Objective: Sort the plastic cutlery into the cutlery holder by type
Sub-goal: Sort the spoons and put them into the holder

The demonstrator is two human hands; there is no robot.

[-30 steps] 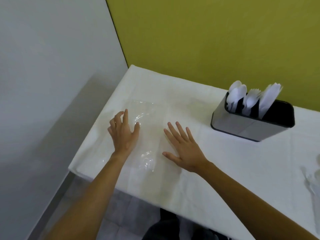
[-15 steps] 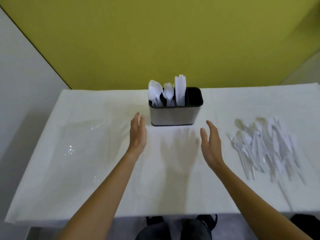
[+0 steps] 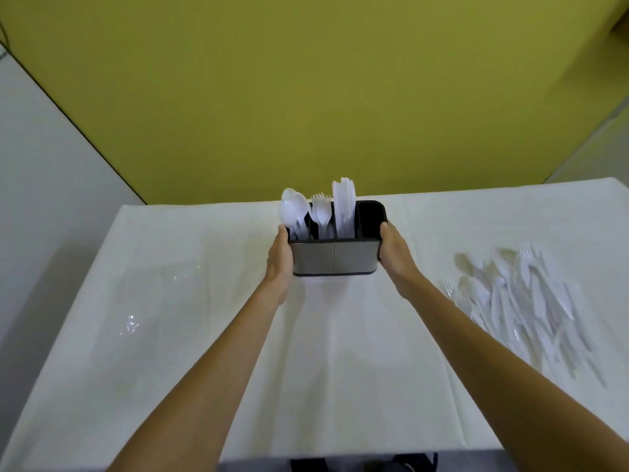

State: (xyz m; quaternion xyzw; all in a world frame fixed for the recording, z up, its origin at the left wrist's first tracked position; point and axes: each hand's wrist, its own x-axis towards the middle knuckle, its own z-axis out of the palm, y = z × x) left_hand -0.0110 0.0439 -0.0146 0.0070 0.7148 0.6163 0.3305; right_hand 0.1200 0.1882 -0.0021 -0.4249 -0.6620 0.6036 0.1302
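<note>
A steel cutlery holder (image 3: pixel 335 258) with a black rim stands at the middle of the white table (image 3: pixel 340 369). Its compartments hold white spoons (image 3: pixel 292 211) on the left, forks (image 3: pixel 321 212) beside them, then knives (image 3: pixel 343 206); the rightmost compartment looks empty. My left hand (image 3: pixel 280 255) grips the holder's left end and my right hand (image 3: pixel 391 252) grips its right end. A loose pile of white plastic cutlery (image 3: pixel 520 308) lies on the table to the right.
A clear plastic bag (image 3: pixel 149 301) lies flat on the left part of the table. A yellow wall (image 3: pixel 306 97) rises right behind the table's far edge, and a grey wall (image 3: pixel 41 182) stands at the left.
The view swung from the table's left end to face the holder. Both hands left the clear plastic, reached forward and closed on the holder's two ends.
</note>
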